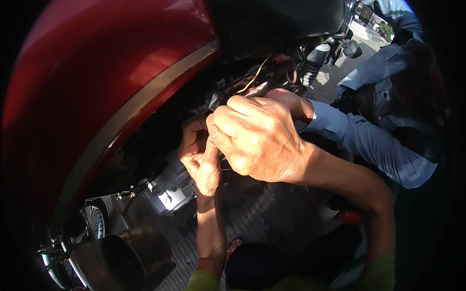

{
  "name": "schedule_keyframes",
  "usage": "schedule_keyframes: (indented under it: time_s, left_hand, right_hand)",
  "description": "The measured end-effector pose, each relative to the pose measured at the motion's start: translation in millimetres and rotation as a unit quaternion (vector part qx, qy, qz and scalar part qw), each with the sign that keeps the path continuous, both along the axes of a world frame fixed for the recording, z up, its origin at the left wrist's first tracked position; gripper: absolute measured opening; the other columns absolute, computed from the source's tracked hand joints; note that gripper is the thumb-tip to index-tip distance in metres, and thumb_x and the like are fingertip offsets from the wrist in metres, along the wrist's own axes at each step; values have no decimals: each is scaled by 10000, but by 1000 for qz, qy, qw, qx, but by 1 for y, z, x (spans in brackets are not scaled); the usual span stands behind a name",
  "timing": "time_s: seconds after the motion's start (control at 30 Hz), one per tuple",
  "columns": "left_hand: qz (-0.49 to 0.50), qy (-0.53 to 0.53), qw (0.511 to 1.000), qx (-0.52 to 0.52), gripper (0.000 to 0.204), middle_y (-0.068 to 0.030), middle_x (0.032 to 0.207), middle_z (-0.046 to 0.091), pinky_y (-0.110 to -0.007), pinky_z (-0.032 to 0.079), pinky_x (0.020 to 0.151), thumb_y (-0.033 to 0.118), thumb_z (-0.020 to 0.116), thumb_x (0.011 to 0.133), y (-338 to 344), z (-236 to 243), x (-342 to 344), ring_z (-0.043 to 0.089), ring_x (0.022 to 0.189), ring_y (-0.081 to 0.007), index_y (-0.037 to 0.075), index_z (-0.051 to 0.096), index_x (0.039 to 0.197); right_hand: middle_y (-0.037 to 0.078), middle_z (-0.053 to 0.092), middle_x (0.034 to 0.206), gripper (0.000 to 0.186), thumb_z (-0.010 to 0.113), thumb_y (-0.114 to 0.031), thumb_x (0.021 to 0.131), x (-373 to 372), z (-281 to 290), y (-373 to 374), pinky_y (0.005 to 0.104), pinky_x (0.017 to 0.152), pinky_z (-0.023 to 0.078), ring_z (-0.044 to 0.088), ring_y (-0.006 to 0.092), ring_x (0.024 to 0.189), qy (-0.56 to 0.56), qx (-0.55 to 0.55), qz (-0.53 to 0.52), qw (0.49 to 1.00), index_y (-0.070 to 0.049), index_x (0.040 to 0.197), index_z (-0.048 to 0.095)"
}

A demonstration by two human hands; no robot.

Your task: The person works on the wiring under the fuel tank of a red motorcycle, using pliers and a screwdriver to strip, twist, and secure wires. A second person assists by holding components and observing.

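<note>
My left hand [200, 160] and my right hand [262, 138] meet under the red fuel tank [111, 63] of a motorcycle. Both are closed, fingertips pinched together close to each other. Whatever lies between the fingers is hidden by the knuckles and shadow. Just beyond my right hand, a yellow wire [256, 75] runs among dark cables below the black seat [281, 19]. Above my left hand sits a small shiny grey part [214, 101]. A co-worker's hand [290, 101] reaches into the same wiring from the right, partly covered by my right hand.
The co-worker's blue sleeve [359, 131] fills the right side. A shock absorber [315, 63] stands behind the wiring. Below my left hand is the silver engine casing [170, 194]. A spoked wheel [94, 218] shows at lower left, above grey paving [184, 262].
</note>
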State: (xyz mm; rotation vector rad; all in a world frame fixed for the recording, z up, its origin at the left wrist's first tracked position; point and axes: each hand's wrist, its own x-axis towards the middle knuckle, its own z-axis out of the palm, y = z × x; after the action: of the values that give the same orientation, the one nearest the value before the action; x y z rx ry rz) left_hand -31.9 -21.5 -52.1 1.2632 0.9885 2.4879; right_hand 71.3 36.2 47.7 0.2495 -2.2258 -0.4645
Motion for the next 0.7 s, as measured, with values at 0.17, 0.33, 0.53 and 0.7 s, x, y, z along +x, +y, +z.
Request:
schedule_keyframes:
  time_s: [0.17,0.33,0.53,0.7]
  left_hand:
    - [9,-58,998,0,211,-48,1016,596,-248,447,845,29,637,870,-3,-7,-23,554,915,-102,-10,569,1067]
    - [136,-66,988,-23,267,-64,1061,616,-263,472,845,30,648,855,17,-13,-40,582,936,-133,-15,571,1107]
    - [198,-51,979,3,262,-72,1053,625,-265,475,836,36,650,854,45,-7,-33,589,925,-140,-19,579,1100]
    - [240,-53,969,-3,245,-75,1048,629,-265,473,834,41,647,859,50,-6,-37,591,923,-142,-19,587,1089]
  right_hand:
    - [60,559,739,181,645,-99,629,-29,-5,-3,295,512,468,549,181,655,-6,0,14,1000,23,762,630]
    - [31,548,610,169,685,-218,531,-70,-6,4,308,493,453,549,172,625,42,40,-11,998,-68,595,640]
    - [24,565,561,149,695,-246,471,-74,1,19,295,469,443,565,158,605,35,49,-72,996,-120,527,639]
    - [22,560,508,135,709,-226,496,-87,2,19,288,442,433,583,148,550,-38,50,-91,994,-121,534,635]
